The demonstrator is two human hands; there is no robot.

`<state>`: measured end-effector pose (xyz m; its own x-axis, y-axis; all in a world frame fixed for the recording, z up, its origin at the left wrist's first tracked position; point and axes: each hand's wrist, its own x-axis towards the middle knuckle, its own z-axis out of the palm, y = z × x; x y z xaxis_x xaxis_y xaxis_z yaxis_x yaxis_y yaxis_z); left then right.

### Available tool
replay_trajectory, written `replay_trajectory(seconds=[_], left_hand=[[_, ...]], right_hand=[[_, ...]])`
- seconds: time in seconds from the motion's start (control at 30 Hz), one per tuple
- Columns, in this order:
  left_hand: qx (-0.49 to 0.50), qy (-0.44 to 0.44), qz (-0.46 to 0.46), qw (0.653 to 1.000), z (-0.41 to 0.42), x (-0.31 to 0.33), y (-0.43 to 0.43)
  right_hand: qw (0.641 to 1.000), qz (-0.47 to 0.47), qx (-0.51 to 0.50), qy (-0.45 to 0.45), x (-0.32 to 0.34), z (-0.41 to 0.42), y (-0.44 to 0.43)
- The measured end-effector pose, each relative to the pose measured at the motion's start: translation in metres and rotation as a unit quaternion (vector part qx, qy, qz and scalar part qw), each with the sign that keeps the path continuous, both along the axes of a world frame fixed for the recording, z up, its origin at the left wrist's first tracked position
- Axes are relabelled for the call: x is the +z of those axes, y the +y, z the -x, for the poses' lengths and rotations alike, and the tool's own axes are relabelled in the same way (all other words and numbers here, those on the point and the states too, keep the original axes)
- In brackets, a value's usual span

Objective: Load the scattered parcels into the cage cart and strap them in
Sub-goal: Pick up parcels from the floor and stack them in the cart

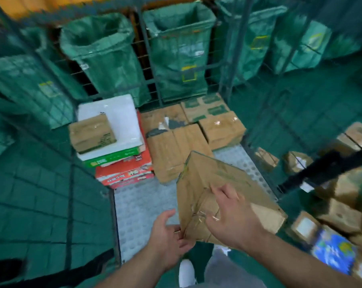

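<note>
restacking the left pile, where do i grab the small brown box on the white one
Grip the small brown box by its two short ends, coming from above: it lies flat on the white box, nothing on top, ends clear. First the left hand and right hand must set down their parcel.

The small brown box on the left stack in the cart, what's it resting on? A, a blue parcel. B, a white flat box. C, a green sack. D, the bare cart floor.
B: the small brown box lies on top of the white flat box, which crowns the stack above the red carton.
</note>
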<state>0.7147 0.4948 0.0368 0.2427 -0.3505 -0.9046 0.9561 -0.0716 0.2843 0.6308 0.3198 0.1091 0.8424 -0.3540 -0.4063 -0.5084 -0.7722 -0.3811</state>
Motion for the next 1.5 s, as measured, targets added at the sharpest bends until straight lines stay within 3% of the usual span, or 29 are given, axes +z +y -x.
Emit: replay_trajectory(seconds=[0.4,0.53,0.63,0.7,0.8,0.93,1.07,1.2,1.27,1.5], left_hand=[[0.165,0.002,-0.060,0.984,-0.133,-0.052,-0.071],[0.230,-0.002,-0.023,0.973,-0.194,-0.075,-0.122],[0.264,-0.007,-0.002,0.964,-0.242,-0.101,-0.146],[0.295,0.002,-0.036,0.955,-0.269,-0.121,-0.154],[0.274,0.033,-0.102,0.956,-0.295,-0.135,-0.166],[0.219,0.055,-0.159,0.961,-0.299,-0.154,-0.175],[0.187,0.091,-0.198,0.958,-0.298,-0.188,-0.176],[0.204,0.086,-0.174,0.959,-0.306,-0.213,-0.192],[0.216,0.062,-0.161,0.961,-0.317,-0.229,-0.201],[0.161,-0.058,-0.181,0.968,-0.387,-0.268,-0.197]], right_hand=[[0.991,0.022,0.122,-0.041,-0.041,-0.185,-0.054],[0.984,0.029,0.133,-0.114,-0.065,-0.260,-0.085],[0.973,-0.033,0.187,-0.133,-0.092,-0.308,-0.101],[0.960,-0.115,0.237,-0.093,-0.118,-0.327,-0.108],[0.937,-0.230,0.254,0.068,-0.173,-0.330,-0.122],[0.919,-0.329,0.034,0.214,-0.239,-0.309,-0.155],[0.911,-0.295,-0.197,0.208,-0.280,-0.301,-0.198],[0.820,-0.327,-0.435,0.177,-0.304,-0.334,-0.232],[0.812,-0.338,-0.448,0.159,-0.314,-0.354,-0.242],[0.878,-0.344,-0.324,0.083,-0.327,-0.422,-0.239]])
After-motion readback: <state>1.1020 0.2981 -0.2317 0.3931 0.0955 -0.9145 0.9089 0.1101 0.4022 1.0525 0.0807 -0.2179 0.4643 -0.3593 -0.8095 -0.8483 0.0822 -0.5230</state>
